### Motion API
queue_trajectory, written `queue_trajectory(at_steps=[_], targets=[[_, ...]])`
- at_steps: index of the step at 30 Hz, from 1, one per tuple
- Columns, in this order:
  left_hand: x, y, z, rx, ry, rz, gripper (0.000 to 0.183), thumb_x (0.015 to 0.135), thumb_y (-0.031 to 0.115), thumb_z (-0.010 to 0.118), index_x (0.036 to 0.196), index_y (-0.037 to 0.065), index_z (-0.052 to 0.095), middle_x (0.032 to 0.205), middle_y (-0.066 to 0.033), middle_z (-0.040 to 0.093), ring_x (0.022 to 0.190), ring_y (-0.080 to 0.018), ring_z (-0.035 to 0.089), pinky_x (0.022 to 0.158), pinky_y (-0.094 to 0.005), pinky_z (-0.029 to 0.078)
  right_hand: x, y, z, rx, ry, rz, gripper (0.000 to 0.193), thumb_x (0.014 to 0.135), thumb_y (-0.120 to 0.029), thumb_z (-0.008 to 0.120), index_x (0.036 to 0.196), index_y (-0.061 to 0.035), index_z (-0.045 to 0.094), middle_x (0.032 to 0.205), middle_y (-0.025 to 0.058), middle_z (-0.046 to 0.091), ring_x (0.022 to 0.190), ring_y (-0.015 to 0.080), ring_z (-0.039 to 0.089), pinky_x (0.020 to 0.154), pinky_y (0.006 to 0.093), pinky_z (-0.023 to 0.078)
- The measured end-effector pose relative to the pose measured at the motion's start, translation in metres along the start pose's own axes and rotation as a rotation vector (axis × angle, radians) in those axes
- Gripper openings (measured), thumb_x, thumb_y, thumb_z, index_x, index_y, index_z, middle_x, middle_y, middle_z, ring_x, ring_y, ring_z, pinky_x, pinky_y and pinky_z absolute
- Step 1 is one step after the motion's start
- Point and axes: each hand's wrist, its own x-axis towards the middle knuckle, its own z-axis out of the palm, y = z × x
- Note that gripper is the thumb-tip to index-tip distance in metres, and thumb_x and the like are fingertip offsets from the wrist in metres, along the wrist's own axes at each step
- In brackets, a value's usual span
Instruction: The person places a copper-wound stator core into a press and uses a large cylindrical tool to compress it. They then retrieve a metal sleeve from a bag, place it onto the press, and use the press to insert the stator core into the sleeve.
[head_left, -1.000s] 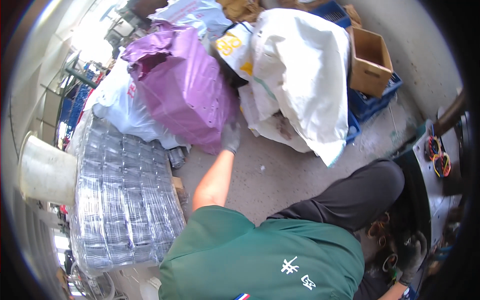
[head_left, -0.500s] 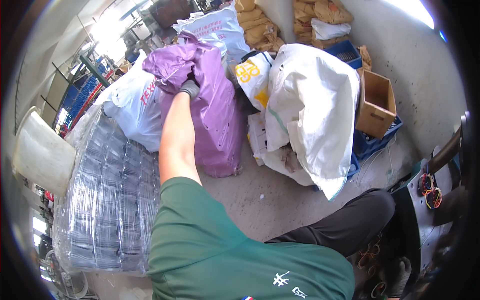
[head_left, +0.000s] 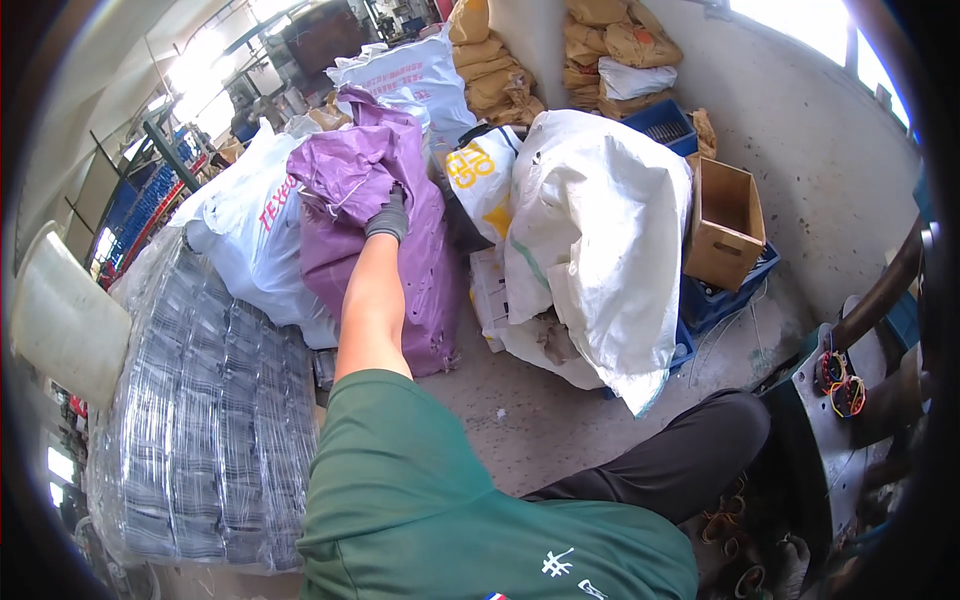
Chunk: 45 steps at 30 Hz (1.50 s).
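Note:
My left hand [head_left: 386, 218], in a grey glove with dark fingertips, is closed on the loose folded top of a purple sack [head_left: 425, 300]. The sack stands on the floor in front of me, slumped and wrinkled, and its contents are hidden. My left arm stretches straight out to it. Low at the right edge, my right hand [head_left: 794, 568], also gloved, hangs in deep shadow beside the machine and several wire loops [head_left: 722, 522]. Its fingers are too dim to read.
Left of the purple sack are a pale-blue sack [head_left: 255, 225], a film-wrapped stack of clear trays [head_left: 210, 420] and a whitish tub [head_left: 70, 315]. Right stand a large white sack [head_left: 600, 230], a cardboard box [head_left: 724, 225] and blue crates [head_left: 728, 295]. A metal machine [head_left: 815, 420] is close on my right.
My left hand has come out from the purple sack's opening and now lies on its folded top, nearer me. The top flap has dropped over the opening. The whole view has shifted slightly.

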Motion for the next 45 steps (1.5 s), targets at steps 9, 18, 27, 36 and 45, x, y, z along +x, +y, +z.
queue_trajectory(at_steps=[9, 18, 27, 36, 45], targets=[[-0.070, -0.026, -0.114, 0.062, 0.171, -0.182, 0.039, 0.104, 0.028, 0.041, 0.134, 0.011, 0.060, 0.122, -0.0235, 0.071, 0.113, -0.0418, 0.069, 0.097, -0.0567, 0.053, 0.061, 0.077, -0.024, -0.208, -0.131, -0.263, 0.021, 0.097, -0.016, 0.062, 0.111, -0.0009, 0.065, 0.100, 0.0018, 0.064, 0.091, 0.0122, 0.057, 0.080, 0.0274, 0.049], [-0.020, -0.085, -0.075, -0.011, -0.143, -0.338, 0.102, 0.094, 0.080, 0.007, 0.159, 0.006, 0.034, 0.161, -0.0213, 0.036, 0.151, -0.0381, 0.033, 0.125, -0.0507, 0.025, 0.051, 0.009, 0.019, 0.029, -0.107, -0.025, 0.025, 0.096, -0.013, 0.063, 0.116, 0.0012, 0.065, 0.103, 0.0059, 0.066, 0.093, 0.0154, 0.061, 0.086, 0.0287, 0.050], [-0.164, -0.016, -0.155, -0.354, 0.761, 0.155, 0.035, 0.098, 0.032, 0.055, 0.120, 0.009, 0.068, 0.114, -0.0246, 0.068, 0.103, -0.0449, 0.065, 0.086, -0.0490, 0.051, 0.062, -0.192, 0.134, -0.029, -0.090, -0.570, 0.025, 0.101, -0.013, 0.063, 0.121, 0.0012, 0.064, 0.114, 0.0091, 0.067, 0.104, 0.0169, 0.063, 0.096, 0.0307, 0.051], [-0.343, 0.012, -0.028, -0.746, 0.421, 0.607, 0.041, 0.098, 0.019, 0.061, 0.134, 0.002, 0.053, 0.118, -0.0098, 0.067, 0.102, -0.0252, 0.066, 0.090, -0.0421, 0.055, 0.098, -0.333, 0.347, 0.251, -0.647, -0.619, 0.026, 0.098, -0.013, 0.065, 0.118, 0.0034, 0.068, 0.105, 0.0077, 0.071, 0.095, 0.0137, 0.067, 0.087, 0.0282, 0.053], [-0.493, 0.127, 0.175, -0.126, -0.742, 0.764, 0.047, 0.088, 0.028, 0.070, 0.131, 0.011, 0.066, 0.131, -0.0235, 0.063, 0.114, -0.0407, 0.065, 0.099, -0.0483, 0.052, 0.181, -0.199, 0.419, -0.516, -0.451, -0.565, 0.040, 0.089, -0.031, 0.067, 0.116, -0.0011, 0.072, 0.103, 0.0208, 0.074, 0.098, 0.0338, 0.071, 0.092, 0.0415, 0.054]])
